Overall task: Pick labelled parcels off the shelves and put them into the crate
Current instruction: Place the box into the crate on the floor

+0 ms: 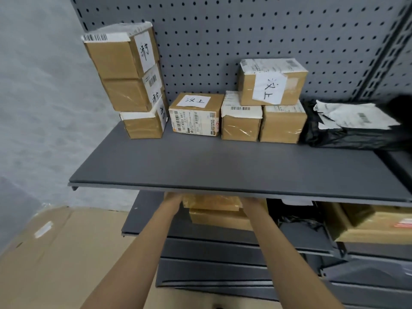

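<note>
Both my arms reach under the upper grey shelf to the shelf below. My left hand and my right hand sit on either side of a taped brown parcel that rests on another brown box. The shelf edge hides my fingers, so the grip itself is out of sight. On the upper shelf stand a leaning stack of three labelled boxes, a single labelled box, a group of three boxes and a black poly bag.
A large cardboard box stands at lower left beside the shelving. The lower shelf holds black bags and a big brown carton at right. Pegboard backs the shelves. No crate is in view.
</note>
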### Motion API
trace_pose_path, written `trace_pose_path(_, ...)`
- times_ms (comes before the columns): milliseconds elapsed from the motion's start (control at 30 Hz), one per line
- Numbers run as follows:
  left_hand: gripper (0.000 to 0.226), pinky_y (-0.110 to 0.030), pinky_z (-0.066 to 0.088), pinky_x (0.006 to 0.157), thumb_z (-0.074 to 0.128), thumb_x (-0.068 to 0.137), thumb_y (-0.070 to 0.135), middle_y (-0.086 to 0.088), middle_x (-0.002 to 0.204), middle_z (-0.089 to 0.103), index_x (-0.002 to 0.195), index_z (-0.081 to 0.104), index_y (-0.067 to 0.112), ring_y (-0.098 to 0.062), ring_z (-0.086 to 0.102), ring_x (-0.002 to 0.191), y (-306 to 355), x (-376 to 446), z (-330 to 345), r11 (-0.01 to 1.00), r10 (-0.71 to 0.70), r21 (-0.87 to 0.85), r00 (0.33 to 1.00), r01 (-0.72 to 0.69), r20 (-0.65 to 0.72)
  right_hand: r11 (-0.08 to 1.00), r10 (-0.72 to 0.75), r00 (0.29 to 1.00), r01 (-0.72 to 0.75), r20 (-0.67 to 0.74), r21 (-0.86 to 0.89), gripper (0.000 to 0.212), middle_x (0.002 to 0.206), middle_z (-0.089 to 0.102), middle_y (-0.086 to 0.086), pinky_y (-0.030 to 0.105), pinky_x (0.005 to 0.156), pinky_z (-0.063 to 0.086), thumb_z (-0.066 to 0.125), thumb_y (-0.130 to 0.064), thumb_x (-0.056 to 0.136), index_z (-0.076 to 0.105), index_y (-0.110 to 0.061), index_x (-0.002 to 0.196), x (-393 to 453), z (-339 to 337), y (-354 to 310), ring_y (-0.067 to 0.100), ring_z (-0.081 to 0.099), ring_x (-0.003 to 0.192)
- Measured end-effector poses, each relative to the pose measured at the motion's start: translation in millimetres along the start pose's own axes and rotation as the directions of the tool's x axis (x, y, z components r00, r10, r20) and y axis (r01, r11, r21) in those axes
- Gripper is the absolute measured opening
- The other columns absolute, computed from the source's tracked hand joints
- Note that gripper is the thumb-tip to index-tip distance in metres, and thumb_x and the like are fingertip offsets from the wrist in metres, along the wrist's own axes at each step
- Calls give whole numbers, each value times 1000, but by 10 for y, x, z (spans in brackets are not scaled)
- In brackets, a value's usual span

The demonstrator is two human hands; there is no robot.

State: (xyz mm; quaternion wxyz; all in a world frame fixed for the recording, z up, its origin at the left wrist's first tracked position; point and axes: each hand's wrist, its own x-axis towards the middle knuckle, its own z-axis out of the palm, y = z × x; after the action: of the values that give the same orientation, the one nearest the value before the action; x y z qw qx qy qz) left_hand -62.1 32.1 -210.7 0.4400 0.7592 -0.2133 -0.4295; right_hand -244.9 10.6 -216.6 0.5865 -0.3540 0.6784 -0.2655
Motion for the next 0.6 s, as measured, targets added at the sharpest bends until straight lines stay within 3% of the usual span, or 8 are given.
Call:
trace_pose_path(133,35,-32,35,85,46,96,20,-10,131,51,130,47,11,-22,46,102,-83,-67,-54,992,128,-2,991,-128,-43,993,-95,995,93,24,78,39,138,47,17,31,98,37,46,-9,97,42,2,135,-4,141,7,30,48,117)
trace_pose_path(300,45,-39,40,99,62,84,36,-2,126,57,126,56,22,-24,51,116,-266,-340,-188,972,235,-14,972,-235,-3,950,-255,964,265,-80,164,25,96,59,0,28,78,43,59,-27,89,55,-15,110,-233,173,127,12,53,77)
trace_pose_path(400,51,-44,40,100,62,77,45,-2,123,58,123,58,24,-22,53,112,-429,-499,-299,976,218,6,976,-218,15,953,-267,958,278,-102,121,50,78,57,-7,26,63,41,62,-37,85,48,-19,130,-419,198,258,7,53,67)
trace_pose_path(467,59,-43,40,100,62,75,47,-3,127,53,127,54,22,-23,52,114,-532,-630,-394,978,206,23,978,-206,13,951,-278,954,290,-114,107,59,86,53,-7,27,72,39,60,-38,87,40,-21,140,-564,216,399,4,49,70)
trace_pose_path(600,64,-45,44,97,61,70,51,-5,125,55,127,55,22,-22,56,108,-741,-838,-604,969,240,55,970,-242,48,945,-267,959,280,-94,169,62,113,41,-9,30,89,33,61,-40,87,37,-24,142,-879,253,725,14,43,111)
